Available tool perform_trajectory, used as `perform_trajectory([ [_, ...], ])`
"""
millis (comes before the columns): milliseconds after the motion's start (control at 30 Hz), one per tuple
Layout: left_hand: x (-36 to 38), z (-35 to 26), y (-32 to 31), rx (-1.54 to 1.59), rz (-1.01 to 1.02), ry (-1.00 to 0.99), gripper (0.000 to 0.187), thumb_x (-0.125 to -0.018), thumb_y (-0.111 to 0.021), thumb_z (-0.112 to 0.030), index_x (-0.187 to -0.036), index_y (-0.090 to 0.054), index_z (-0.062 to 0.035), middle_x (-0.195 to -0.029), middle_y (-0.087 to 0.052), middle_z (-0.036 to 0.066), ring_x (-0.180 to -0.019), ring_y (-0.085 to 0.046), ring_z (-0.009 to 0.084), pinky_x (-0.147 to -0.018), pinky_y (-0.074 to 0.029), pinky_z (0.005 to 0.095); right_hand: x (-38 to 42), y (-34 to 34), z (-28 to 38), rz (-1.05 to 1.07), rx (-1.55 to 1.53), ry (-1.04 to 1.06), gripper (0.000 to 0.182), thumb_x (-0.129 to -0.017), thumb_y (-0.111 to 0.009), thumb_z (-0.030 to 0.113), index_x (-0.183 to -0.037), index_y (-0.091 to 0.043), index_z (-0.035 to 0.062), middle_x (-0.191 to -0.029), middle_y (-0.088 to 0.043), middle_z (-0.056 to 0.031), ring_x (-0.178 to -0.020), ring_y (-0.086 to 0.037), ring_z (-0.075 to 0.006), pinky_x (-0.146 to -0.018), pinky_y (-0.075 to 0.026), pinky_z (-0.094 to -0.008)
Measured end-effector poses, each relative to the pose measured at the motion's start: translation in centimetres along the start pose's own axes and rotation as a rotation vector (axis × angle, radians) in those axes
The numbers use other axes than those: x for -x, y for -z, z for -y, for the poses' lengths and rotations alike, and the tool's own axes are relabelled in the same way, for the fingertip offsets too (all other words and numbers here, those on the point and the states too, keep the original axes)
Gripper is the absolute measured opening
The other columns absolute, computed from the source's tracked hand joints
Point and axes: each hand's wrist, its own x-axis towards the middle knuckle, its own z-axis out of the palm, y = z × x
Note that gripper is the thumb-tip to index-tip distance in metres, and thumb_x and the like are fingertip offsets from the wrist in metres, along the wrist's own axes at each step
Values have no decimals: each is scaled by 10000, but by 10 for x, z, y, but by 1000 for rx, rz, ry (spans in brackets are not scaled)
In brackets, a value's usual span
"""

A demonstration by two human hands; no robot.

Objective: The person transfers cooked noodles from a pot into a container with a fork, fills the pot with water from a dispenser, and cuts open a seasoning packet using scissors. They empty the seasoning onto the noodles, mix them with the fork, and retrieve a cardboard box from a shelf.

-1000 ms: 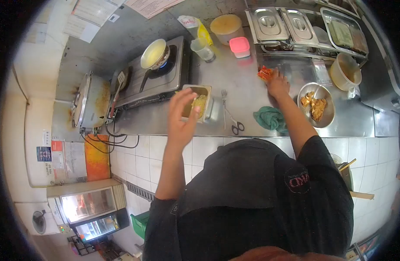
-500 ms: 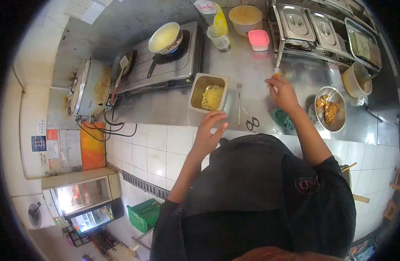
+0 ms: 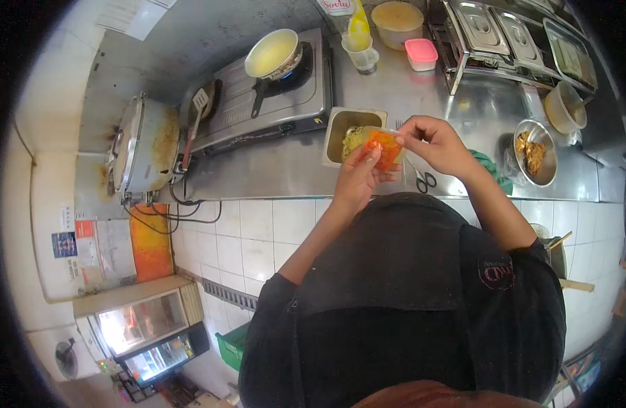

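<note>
A clear plastic packet with orange-red contents [image 3: 386, 151] is held up between my two hands. My left hand [image 3: 357, 180] is closed on its left side, with the thumb over the front. The fingers of my right hand [image 3: 432, 144] pinch its upper right edge. Just behind the packet is a square metal container [image 3: 334, 139] with yellow noodle-like food [image 3: 353, 139] inside, partly hidden. A pair of scissors [image 3: 425, 181] lies right of the packet, and a fork [image 3: 399, 124] is mostly covered by my hands.
A pan with yellowish liquid [image 3: 272, 54] sits on the lit gas stove [image 3: 231, 112]. A steel bowl [image 3: 545, 178] holds browned pieces of food. A green cloth [image 3: 489, 166] lies near my right forearm. A large pot [image 3: 146, 149] stands at the left.
My right hand has moved left and down to meet my left hand. The orange-red packet now shows between them. My left hand has risen and closed on it. The camera view has shifted slightly.
</note>
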Motion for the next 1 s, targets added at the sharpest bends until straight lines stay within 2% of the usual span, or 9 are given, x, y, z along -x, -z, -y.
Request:
perform_trajectory([
  [100,-3,-23,28,-22,16,-26,337,-1009,-508,-266,-1294,-487,-87,-1160,-634,123,-932,-684,298,-723,-584,399,-7,-25,16,-270,-260,-31,185,-948,-633,173,-1077,-626,41,-882,-622,15,-779,-533,-64,-692,-440,-229],
  [200,-6,-40,53,99,90,-12,368,-1019,-463,-351,-1300,-481,-113,-1172,-627,102,-958,-669,277,-750,-565,411,8,-25,-26,-256,367,-213,310,-903,-666,287,-1099,-619,51,-932,-639,-73,-743,-599,-181,-704,-496,-317],
  [300,-11,-55,71,270,156,63,402,-1026,-413,-418,-1275,-508,-118,-1143,-630,69,-919,-649,243,-741,-529,394,57,-45,-66,-256,966,-432,283,-827,-680,299,-983,-634,68,-1074,-584,-154,-946,-622,-366,-807,-512,-482],
  [367,-19,-60,83,354,188,123,415,-1027,-390,-452,-1251,-524,-131,-1112,-630,41,-869,-625,213,-715,-494,369,76,-58,-81,-259,975,-627,299,-807,-707,338,-938,-630,80,-995,-590,-150,-949,-630,-353,-786,-510,-473],
  [467,-31,-57,100,425,231,185,409,-1021,-382,-487,-1218,-536,-164,-1054,-624,4,-791,-576,170,-664,-440,331,95,-75,-110,-491,843,-607,272,-787,-736,313,-904,-643,86,-970,-613,-122,-866,-654,-335,-734,-520,-458],
  [700,-44,-66,89,391,276,215,393,-1015,-393,-496,-1151,-561,-168,-973,-608,-21,-696,-494,152,-604,-387,306,88,-76,-119,-528,985,-734,246,-766,-711,266,-805,-653,31,-947,-627,-155,-847,-649,-364,-758,-525,-464],
  [833,-48,-66,88,339,285,227,383,-1018,-392,-490,-1139,-562,-168,-972,-607,-13,-702,-507,158,-604,-393,304,112,-60,-124,-705,767,-689,285,-735,-732,230,-921,-705,17,-1034,-641,-214,-935,-647,-360,-805,-528,-437],
  [967,-49,-66,85,253,251,172,378,-1014,-404,-496,-1159,-538,-174,-990,-608,1,-714,-541,168,-612,-415,311,112,-60,-79,-866,434,-694,337,-729,-782,273,-907,-701,-2,-927,-671,-149,-803,-674,-256,-711,-539,-361],
  [1000,-49,-67,82,243,245,168,375,-1012,-408,-497,-1165,-529,-177,-996,-608,2,-717,-546,168,-614,-420,312,102,-64,-52,-842,172,-759,335,-748,-784,296,-867,-688,-2,-827,-652,-73,-704,-633,-170,-623,-517,-316],
])
